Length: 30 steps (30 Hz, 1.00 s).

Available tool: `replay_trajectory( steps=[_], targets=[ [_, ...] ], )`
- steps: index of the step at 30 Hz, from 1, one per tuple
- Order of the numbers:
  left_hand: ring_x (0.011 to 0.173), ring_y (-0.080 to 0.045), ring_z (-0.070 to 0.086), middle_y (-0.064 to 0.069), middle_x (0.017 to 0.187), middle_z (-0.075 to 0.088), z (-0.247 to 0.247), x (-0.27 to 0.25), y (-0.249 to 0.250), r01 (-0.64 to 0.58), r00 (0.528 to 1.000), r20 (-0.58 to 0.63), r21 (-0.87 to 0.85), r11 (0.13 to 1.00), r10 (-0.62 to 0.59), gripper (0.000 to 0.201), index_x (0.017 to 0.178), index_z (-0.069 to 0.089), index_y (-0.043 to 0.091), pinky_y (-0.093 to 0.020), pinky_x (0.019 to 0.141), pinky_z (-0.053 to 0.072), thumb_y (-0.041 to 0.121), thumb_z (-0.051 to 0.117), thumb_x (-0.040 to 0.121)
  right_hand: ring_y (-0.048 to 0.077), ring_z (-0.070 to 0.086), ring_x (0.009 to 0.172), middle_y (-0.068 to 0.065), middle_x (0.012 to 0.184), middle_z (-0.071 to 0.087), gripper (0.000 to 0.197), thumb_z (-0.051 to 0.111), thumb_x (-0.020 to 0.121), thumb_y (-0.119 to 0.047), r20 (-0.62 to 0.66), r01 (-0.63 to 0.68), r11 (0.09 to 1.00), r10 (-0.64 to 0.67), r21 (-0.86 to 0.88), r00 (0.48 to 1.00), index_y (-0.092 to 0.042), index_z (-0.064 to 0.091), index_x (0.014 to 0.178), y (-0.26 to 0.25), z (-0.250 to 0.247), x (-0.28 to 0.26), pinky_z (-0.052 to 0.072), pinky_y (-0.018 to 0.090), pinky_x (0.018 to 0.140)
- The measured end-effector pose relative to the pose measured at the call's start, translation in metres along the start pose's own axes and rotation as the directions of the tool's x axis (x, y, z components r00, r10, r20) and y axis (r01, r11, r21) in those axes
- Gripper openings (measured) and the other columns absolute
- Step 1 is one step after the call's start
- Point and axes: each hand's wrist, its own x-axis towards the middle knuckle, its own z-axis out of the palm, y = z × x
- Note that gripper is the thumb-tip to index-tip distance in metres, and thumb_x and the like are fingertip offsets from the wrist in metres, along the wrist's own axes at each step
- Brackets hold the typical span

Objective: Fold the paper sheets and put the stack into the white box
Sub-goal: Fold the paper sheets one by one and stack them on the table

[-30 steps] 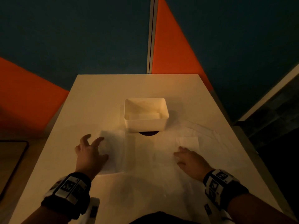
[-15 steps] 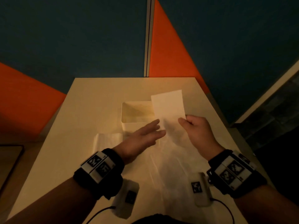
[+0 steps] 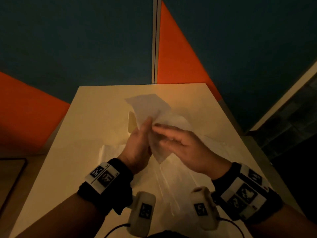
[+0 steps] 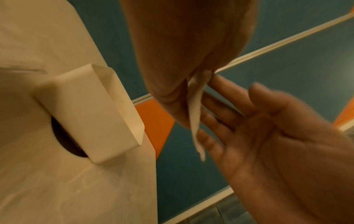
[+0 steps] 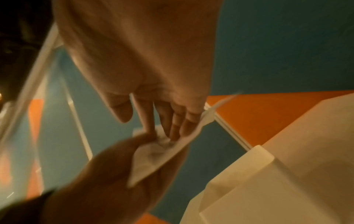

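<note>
While both hands are raised above the surface (image 3: pixel 56 169), they meet on one paper sheet (image 3: pixel 147 107) held in the air between them. Nearest me are the wrist bands (image 3: pixel 103 176) with their printed markers. The left hand (image 3: pixel 137 145) pinches the sheet, thumb on one face and fingers (image 4: pixel 180 109) on the other. The right hand (image 3: pixel 185 146) lays nearly straight fingers (image 5: pixel 172 121) flat against the sheet from the opposite side, thumb held apart. The sheet's lower corner hangs below the fingers; its upper part fans out above and beyond them, and the blur does not let me tell whether it is already folded. Under the hands, more sheets (image 3: pixel 109 152) lie flat on the surface, pale and hard to separate. Just beyond the fingers, partly hidden behind the held sheet, stands the box (image 4: pixel 91 115), resting on the surface over a dark round spot (image 4: pixel 63 139). Past the surface's far edge rise teal and orange panels (image 3: pixel 180 54).
</note>
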Motion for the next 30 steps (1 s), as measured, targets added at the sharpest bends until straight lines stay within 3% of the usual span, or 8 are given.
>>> replay_trajectory(
  steps=[5, 8, 11, 16, 20, 23, 27, 30],
  targets=[
    [0.082, -0.017, 0.069, -0.005, 0.094, 0.071, -0.022, 0.000, 0.011, 0.124, 0.991, 0.051, -0.044, 0.991, -0.122, 0.029, 0.109, 0.061, 0.012, -0.031, 0.077, 0.057, 0.031, 0.046, 0.092, 0.010, 0.057, 0.104, -0.007, 0.115, 0.061, 0.033, 0.061, 0.089, -0.018, -0.429, -0.191, 0.979, 0.205, 0.075, 0.880, -0.022, 0.060, 0.121, 0.009, -0.036, 0.002, 0.049, 0.020, 0.082],
    [0.067, -0.013, 0.069, -0.003, 0.079, 0.073, -0.026, 0.000, 0.016, 0.153, 0.983, 0.113, -0.082, 0.985, -0.144, 0.025, 0.099, 0.064, 0.011, -0.024, 0.063, 0.057, 0.026, 0.046, 0.089, 0.013, 0.061, 0.097, -0.002, 0.109, 0.065, 0.032, 0.058, 0.089, -0.032, -0.280, -0.344, 0.916, 0.392, 0.207, 0.876, -0.021, 0.061, 0.119, 0.012, -0.049, 0.001, 0.049, 0.025, 0.077],
    [0.070, -0.015, 0.069, -0.005, 0.084, 0.072, -0.022, -0.001, 0.021, 0.177, 0.973, 0.161, -0.066, 0.982, -0.165, 0.029, 0.099, 0.064, 0.010, -0.026, 0.067, 0.058, 0.029, 0.052, 0.080, 0.016, 0.066, 0.088, 0.001, 0.095, 0.071, 0.019, 0.057, 0.087, -0.022, -0.095, -0.304, 0.879, 0.360, 0.366, 0.928, -0.017, 0.066, 0.102, 0.008, -0.048, -0.002, 0.053, 0.029, 0.074],
    [0.089, -0.020, 0.068, -0.010, 0.102, 0.070, -0.022, 0.003, 0.020, 0.088, 0.983, 0.160, 0.024, 0.996, -0.090, 0.028, 0.110, 0.064, 0.007, -0.032, 0.080, 0.057, 0.018, 0.060, 0.084, 0.016, 0.070, 0.085, 0.003, 0.096, 0.073, 0.031, 0.051, 0.088, 0.002, -0.178, -0.137, 0.803, 0.289, 0.580, 0.940, -0.016, 0.065, 0.108, 0.006, -0.051, 0.002, 0.059, 0.031, 0.074],
    [0.092, -0.022, 0.067, -0.009, 0.104, 0.070, -0.035, 0.007, 0.024, 0.047, 0.987, 0.150, 0.058, 0.997, -0.056, 0.027, 0.100, 0.073, 0.014, -0.035, 0.081, 0.056, 0.008, 0.071, 0.073, 0.014, 0.070, 0.085, -0.002, 0.092, 0.074, 0.032, 0.052, 0.085, 0.001, -0.186, -0.100, 0.785, 0.265, 0.611, 0.946, -0.023, 0.074, 0.090, 0.007, -0.058, 0.000, 0.057, 0.037, 0.078],
    [0.094, -0.024, 0.066, -0.009, 0.104, 0.070, -0.045, 0.007, 0.029, 0.050, 0.980, 0.187, 0.117, 0.992, -0.072, 0.027, 0.099, 0.074, 0.014, -0.037, 0.082, 0.055, 0.005, 0.062, 0.076, 0.017, 0.069, 0.083, -0.004, 0.086, 0.073, 0.030, 0.059, 0.077, -0.002, -0.178, -0.110, 0.801, 0.262, 0.588, 0.949, -0.027, 0.076, 0.075, 0.008, -0.061, 0.001, 0.056, 0.039, 0.077],
    [0.093, -0.022, 0.066, -0.008, 0.104, 0.069, -0.050, 0.002, 0.042, 0.076, 0.912, 0.386, 0.164, 0.984, -0.135, 0.044, 0.099, 0.074, 0.010, -0.029, 0.077, 0.056, 0.030, 0.075, 0.060, 0.008, 0.060, 0.064, -0.007, 0.066, 0.063, 0.051, 0.046, 0.085, 0.009, -0.171, -0.126, 0.874, 0.229, 0.469, 0.958, -0.024, 0.067, 0.053, 0.008, -0.066, 0.003, 0.048, 0.024, 0.053],
    [0.089, -0.021, 0.067, -0.007, 0.099, 0.071, -0.044, -0.002, 0.051, 0.075, 0.884, 0.439, 0.204, 0.976, -0.159, 0.057, 0.088, 0.077, 0.010, -0.026, 0.072, 0.054, 0.047, 0.083, 0.045, 0.007, 0.054, 0.058, -0.007, 0.062, 0.059, 0.054, 0.043, 0.085, 0.010, -0.136, -0.134, 0.906, 0.204, 0.402, 0.970, -0.025, 0.065, 0.051, 0.009, -0.068, 0.004, 0.039, 0.021, 0.049]
  ],
)
